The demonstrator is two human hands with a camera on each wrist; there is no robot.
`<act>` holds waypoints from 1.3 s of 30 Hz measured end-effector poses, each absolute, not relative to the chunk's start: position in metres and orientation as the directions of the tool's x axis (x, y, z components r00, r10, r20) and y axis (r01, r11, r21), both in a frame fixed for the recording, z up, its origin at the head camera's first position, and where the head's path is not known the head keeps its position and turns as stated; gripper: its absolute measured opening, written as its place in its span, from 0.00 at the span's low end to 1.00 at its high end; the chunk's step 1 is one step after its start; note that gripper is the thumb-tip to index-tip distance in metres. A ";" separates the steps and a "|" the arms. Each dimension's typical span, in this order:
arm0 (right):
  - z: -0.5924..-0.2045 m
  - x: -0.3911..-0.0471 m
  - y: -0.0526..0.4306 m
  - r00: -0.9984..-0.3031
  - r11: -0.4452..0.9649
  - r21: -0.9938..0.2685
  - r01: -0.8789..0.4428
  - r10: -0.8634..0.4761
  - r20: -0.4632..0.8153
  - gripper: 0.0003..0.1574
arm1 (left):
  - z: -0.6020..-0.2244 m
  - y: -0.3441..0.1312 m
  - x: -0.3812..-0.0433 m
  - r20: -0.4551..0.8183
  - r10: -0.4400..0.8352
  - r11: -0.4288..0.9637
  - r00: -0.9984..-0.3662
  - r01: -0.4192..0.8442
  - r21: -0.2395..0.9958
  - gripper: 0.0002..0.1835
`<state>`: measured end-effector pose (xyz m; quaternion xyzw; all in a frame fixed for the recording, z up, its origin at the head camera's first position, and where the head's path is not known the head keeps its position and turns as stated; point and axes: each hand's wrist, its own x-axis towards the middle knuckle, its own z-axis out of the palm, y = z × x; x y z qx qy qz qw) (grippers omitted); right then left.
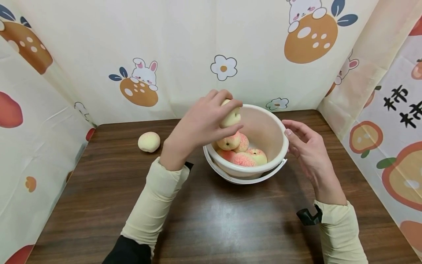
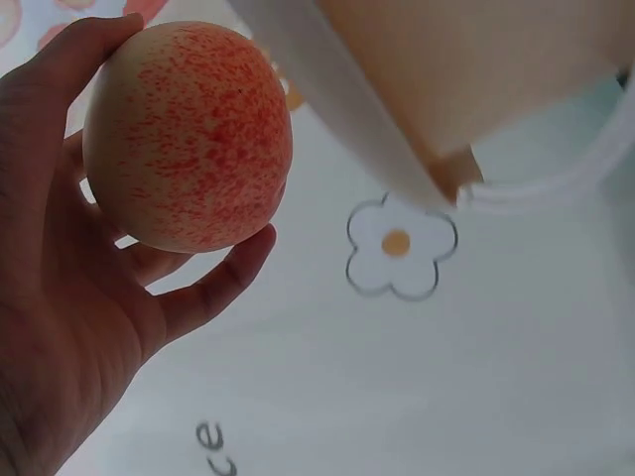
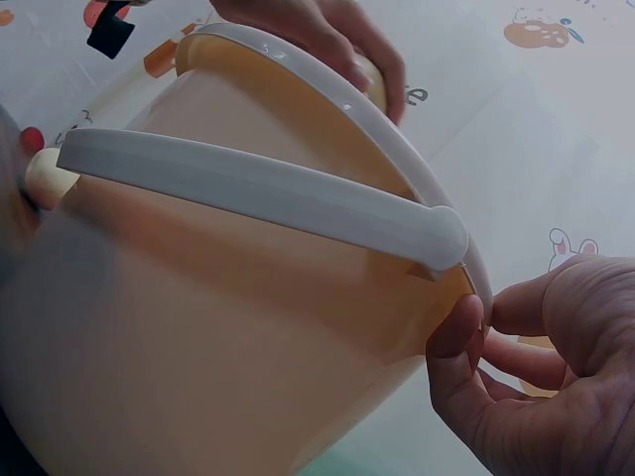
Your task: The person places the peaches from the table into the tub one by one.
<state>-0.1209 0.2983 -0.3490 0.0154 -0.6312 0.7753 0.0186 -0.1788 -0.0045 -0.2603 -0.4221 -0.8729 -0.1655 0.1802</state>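
My left hand (image 1: 207,119) grips a peach (image 1: 232,116) over the left side of a white bucket (image 1: 268,126). In the left wrist view that peach (image 2: 189,139) shows a pale skin with red speckles, fingers and thumb curled round it. Several more peaches (image 1: 244,159) lie inside the bucket, pale yellow and pinkish red. At the bucket's right side my right hand (image 1: 304,152) pinches the rim (image 3: 474,283) between thumb and fingers. The white handle (image 3: 268,193) hangs down along the bucket's near side.
One pale peach (image 1: 149,142) lies on the dark wooden table (image 1: 230,220), left of the bucket. Behind the table hangs a cream curtain (image 1: 184,47) printed with rabbits and flowers, with more printed cloth (image 1: 379,146) on the right.
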 end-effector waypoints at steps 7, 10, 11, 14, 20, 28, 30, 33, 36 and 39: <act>-0.349 -0.121 0.298 -0.998 -0.218 -0.974 -0.063 0.005 0.063 0.26 | -0.262 0.018 -0.185 0.377 0.749 0.535 -0.546 0.833 0.143 0.23; -0.350 -0.121 0.298 -0.998 -0.220 -0.973 -0.068 0.005 0.068 0.26 | -0.265 0.028 -0.186 0.341 0.779 0.512 -0.527 0.848 0.141 0.24; -0.350 -0.121 0.298 -0.998 -0.220 -0.973 -0.068 0.004 0.069 0.26 | -0.267 0.031 -0.187 0.331 0.788 0.505 -0.519 0.852 0.136 0.24; -0.350 -0.121 0.298 -0.998 -0.216 -0.974 -0.067 0.003 0.068 0.27 | -0.272 0.041 -0.188 0.302 0.815 0.485 -0.495 0.867 0.113 0.25; -0.350 -0.121 0.299 -0.997 -0.223 -0.972 -0.070 -0.003 0.072 0.28 | -0.282 0.060 -0.187 0.225 0.855 0.461 -0.467 0.883 0.081 0.26; -0.350 -0.121 0.299 -0.998 -0.218 -0.974 -0.066 -0.007 0.069 0.27 | -0.295 0.074 -0.185 0.145 0.870 0.468 -0.471 0.882 0.060 0.25; -0.350 -0.121 0.299 -0.998 -0.217 -0.974 -0.066 -0.006 0.069 0.27 | -0.297 0.077 -0.184 0.122 0.865 0.483 -0.488 0.873 0.066 0.25; -0.350 -0.120 0.299 -0.998 -0.216 -0.974 -0.064 -0.004 0.067 0.27 | -0.300 0.082 -0.183 0.075 0.852 0.513 -0.517 0.855 0.073 0.26; -0.349 -0.120 0.299 -0.998 -0.212 -0.975 -0.061 -0.002 0.063 0.27 | -0.302 0.085 -0.181 0.035 0.843 0.533 -0.537 0.843 0.073 0.27; -0.349 -0.120 0.299 -0.998 -0.209 -0.976 -0.062 -0.002 0.064 0.26 | -0.304 0.087 -0.179 0.014 0.839 0.543 -0.545 0.838 0.057 0.29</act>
